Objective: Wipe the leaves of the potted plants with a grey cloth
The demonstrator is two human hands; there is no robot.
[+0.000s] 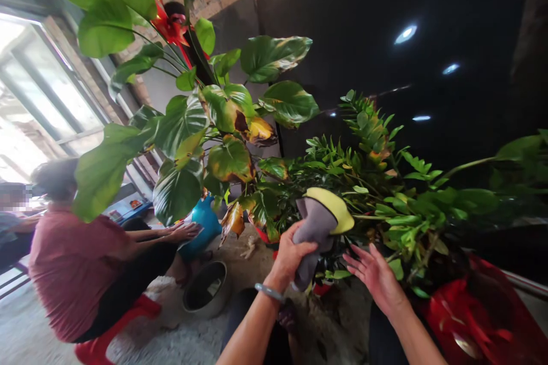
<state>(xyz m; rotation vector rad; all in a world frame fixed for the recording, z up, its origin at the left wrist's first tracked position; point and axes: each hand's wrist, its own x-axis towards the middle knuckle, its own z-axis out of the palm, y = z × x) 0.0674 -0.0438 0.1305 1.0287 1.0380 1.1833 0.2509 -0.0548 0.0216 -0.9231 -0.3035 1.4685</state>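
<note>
My left hand (290,256) is closed around a grey cloth with a yellow edge (320,222), held up against the foliage of a small-leaved green plant (385,194). A bracelet sits on that wrist. My right hand (373,272) is open with fingers spread, just below the plant's leaves and beside the cloth, holding nothing. A big-leaved plant (205,125) with some yellowed, browned leaves rises to the left of the cloth.
A person in a pink shirt (72,262) sits on a red stool (115,331) at left, hands on a teal pot (204,225). A grey bowl (208,291) lies on the floor. Red wrapping (471,313) covers a pot at right. A dark wall stands behind.
</note>
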